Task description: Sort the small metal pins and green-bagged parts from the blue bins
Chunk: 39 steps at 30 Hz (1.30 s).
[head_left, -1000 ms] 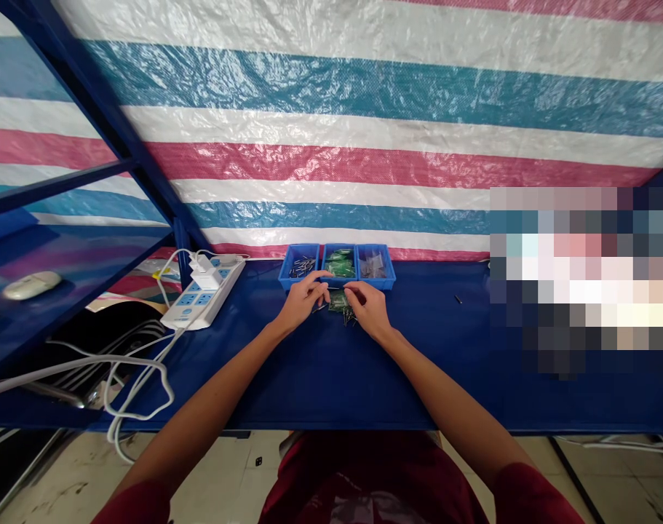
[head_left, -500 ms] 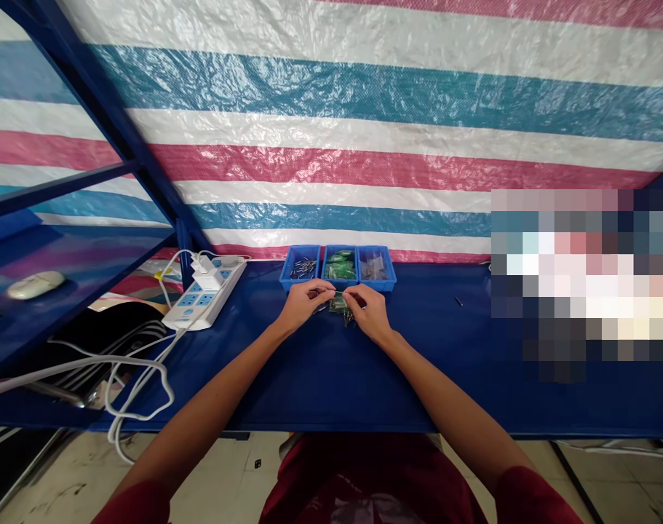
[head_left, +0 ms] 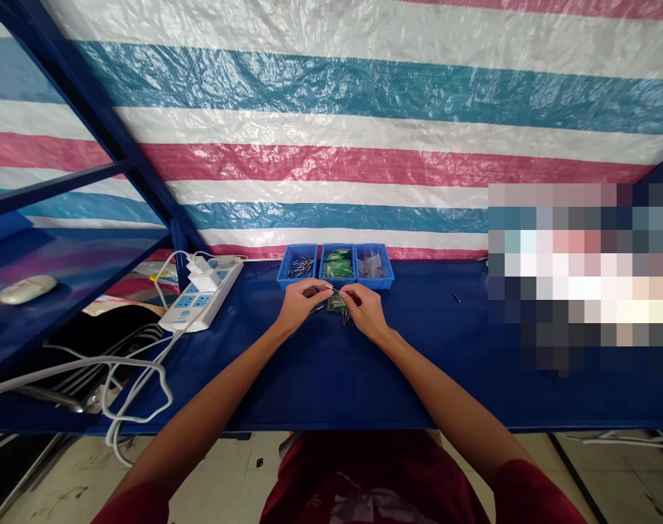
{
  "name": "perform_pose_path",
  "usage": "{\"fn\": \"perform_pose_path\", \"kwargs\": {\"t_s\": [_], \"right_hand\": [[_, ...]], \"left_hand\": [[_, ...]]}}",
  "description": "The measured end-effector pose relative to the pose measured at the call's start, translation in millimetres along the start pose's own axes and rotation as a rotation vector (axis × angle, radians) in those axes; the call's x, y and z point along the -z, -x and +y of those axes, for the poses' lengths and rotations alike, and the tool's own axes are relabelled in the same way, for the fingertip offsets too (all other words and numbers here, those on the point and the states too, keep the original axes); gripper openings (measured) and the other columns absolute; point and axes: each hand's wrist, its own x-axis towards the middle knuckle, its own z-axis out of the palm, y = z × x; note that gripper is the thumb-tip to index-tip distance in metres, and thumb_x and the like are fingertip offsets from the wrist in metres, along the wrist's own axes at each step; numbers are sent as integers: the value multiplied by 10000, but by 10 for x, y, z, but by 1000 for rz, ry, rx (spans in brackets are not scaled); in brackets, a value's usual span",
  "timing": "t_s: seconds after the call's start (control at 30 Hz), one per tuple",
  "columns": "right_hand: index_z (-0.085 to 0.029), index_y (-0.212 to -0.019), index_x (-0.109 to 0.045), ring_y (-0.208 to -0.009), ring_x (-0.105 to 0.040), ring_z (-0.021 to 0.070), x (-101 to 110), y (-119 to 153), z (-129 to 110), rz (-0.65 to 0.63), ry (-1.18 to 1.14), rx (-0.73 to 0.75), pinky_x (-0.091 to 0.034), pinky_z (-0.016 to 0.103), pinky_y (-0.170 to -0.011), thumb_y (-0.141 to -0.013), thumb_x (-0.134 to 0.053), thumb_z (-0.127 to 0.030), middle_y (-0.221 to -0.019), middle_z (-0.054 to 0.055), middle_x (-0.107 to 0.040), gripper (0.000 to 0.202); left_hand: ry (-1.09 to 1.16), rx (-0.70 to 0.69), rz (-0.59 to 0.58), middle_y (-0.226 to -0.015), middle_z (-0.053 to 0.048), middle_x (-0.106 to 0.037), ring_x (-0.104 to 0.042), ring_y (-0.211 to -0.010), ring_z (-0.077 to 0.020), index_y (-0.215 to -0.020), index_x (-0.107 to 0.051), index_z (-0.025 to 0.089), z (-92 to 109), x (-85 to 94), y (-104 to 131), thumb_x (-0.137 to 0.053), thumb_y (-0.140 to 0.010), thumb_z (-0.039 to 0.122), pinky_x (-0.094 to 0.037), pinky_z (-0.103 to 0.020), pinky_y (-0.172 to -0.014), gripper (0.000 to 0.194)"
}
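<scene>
My left hand and my right hand meet in front of the blue bins, both closed in a fingertip pinch. Between the fingertips is a small thin rod-like piece, light at the left end and darker at the right; its exact kind is too small to make out. Below the fingers lie green flat pieces and several thin metal pins, partly hidden by my right hand. Just behind are the left bin with dark slender parts, the middle bin with green pieces and the right bin with clear bagged pieces.
A white power strip with plugs stands on the blue table at the left, its cables looping over the front edge. One small dark part lies to the right. A mouse rests on the left shelf. The far right is pixelated.
The view has shifted slightly. My hands stay together over the same spot, and the thin piece between my fingertips now shows more clearly, with a darker right end.
</scene>
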Motion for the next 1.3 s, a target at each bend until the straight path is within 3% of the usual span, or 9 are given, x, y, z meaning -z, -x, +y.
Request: {"fn": "perform_pose_path", "kwargs": {"t_s": [0.23, 0.43, 0.57, 0.73, 0.83, 1.0, 1.17, 1.3], "right_hand": [[-190, -1012, -668, -613, -586, 151, 7, -2, -5, 15, -10, -43, -468, 270, -623, -925, -451, -370, -811, 49, -688, 295], [-177, -1033, -661, -602, -588, 158, 32, -14, -14, 44, -14, -79, -463, 273, -609, -933, -420, -370, -757, 46, -672, 325], [-185, -1028, -662, -649, -608, 166, 37, -10, -11, 55, -8, -76, -471, 273, -629, -934, -415, -357, -766, 44, -670, 315], [-178, -1016, -664, -648, -597, 157, 42, -12, -9, 101, -18, -65, -474, 275, -648, -930, -433, -339, -800, 49, -668, 294], [-176, -1016, -664, -606, -562, 140, 41, -14, -9, 99, -26, -33, -465, 263, -617, -918, -472, -345, -798, 44, -651, 273], [-189, -985, -671, -593, -538, 134, 12, -9, 28, 41, -26, 31, -454, 258, -600, -913, -503, -364, -779, 37, -626, 253], [-197, -906, -660, -615, -549, 136, 3, -6, 37, 3, -29, 25, -454, 260, -613, -922, -489, -389, -808, 41, -637, 258], [-186, -860, -642, -623, -546, 136, 22, -8, 5, 13, -24, 17, -440, 255, -611, -931, -467, -385, -792, 38, -638, 275]], "left_hand": [[-8, -51, 44, -862, -72, -687, -640, -793, -187, -830, -666, 154, 45, 10, 16, -656, -786, 411, -528, -280, -686, 261], [25, -35, 18, -719, -46, -684, -640, -634, -153, -881, -630, 146, 2, 49, 15, -641, -811, 382, -521, -261, -622, 246], [-93, -73, 28, -721, -37, -671, -628, -649, -154, -885, -684, 151, -20, 53, -8, -640, -811, 396, -504, -249, -616, 260], [-298, -150, -60, -817, -56, -701, -622, -714, -171, -919, -727, 176, 10, 79, -36, -556, -877, 400, -478, -265, -666, 286], [-364, -188, -123, -822, -57, -707, -628, -734, -176, -879, -720, 169, 13, 93, -44, -522, -896, 406, -466, -267, -691, 309], [-416, -172, -197, -681, -19, -676, -586, -616, -138, -756, -693, 149, 24, 102, -46, -510, -897, 413, -414, -228, -599, 351], [-382, -131, -154, -507, 17, -545, -471, -496, -98, -566, -605, 141, 45, 95, -29, -540, -869, 454, -341, -216, -507, 441], [-254, -81, -108, -577, 0, -588, -500, -540, -110, -647, -640, 137, 40, 96, -30, -572, -844, 464, -371, -215, -517, 388]]}}
